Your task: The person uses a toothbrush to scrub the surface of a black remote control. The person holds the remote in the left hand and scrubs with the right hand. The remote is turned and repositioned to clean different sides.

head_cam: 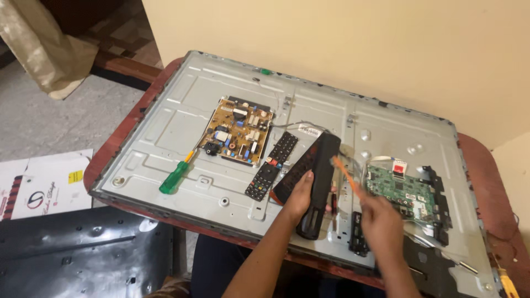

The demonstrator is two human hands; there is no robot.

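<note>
My left hand grips a long black remote control and holds it tilted over the metal back panel of an opened flat television. My right hand, blurred by motion, holds a thin orange stick-like tool whose tip reaches the remote's upper part. A second black remote with buttons facing up lies on the panel just left of my left hand. Another dark remote-like piece lies partly hidden under the held remote.
A tan power board and a green main board are fixed to the panel. A green-handled screwdriver lies at the left. The panel rests on a reddish table. A black plastic cover and a cardboard box lie below left.
</note>
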